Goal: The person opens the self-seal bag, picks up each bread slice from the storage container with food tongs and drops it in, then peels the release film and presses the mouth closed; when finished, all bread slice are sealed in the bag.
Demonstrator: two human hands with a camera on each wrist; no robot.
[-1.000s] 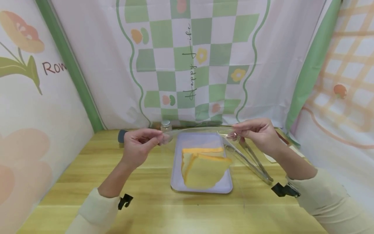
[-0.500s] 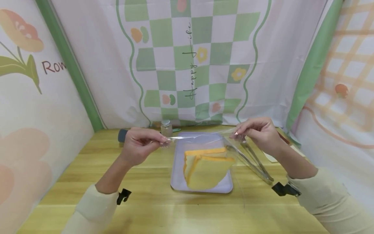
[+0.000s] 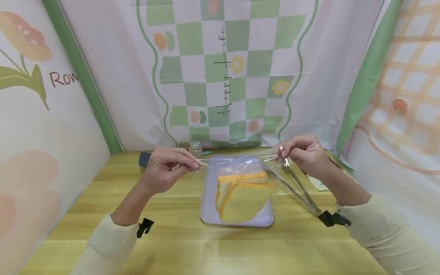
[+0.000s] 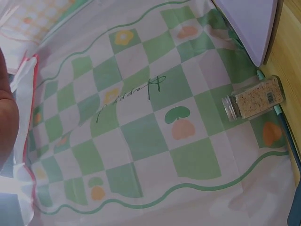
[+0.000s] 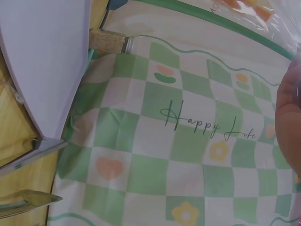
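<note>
Between my two hands stretches the mouth of a clear plastic bag [image 3: 237, 163], drawn nearly straight across. My left hand [image 3: 164, 169] pinches one end of it between thumb and fingers. The other end is gripped by my right hand [image 3: 306, 157], with crinkled film bunched at the fingertips. Slices of bread [image 3: 245, 202] with orange-brown crusts show through the film and appear to be inside the bag, over a pale purple tray [image 3: 205, 215]. In the wrist views only an edge of the left hand [image 4: 7, 113] and of the right hand [image 5: 288, 115] shows.
Metal tongs [image 3: 302, 196] lie right of the tray. Behind, near the curtain [image 3: 233, 76], stands a glass jar [image 3: 195, 150] with a silver lid; the left wrist view shows grainy contents. A dark blue object [image 3: 143, 159] sits beyond the left hand.
The bag's mouth has gone from a loose arch to a straighter, narrower line. My left hand has shifted slightly right, and the bread has moved a little to the right.
</note>
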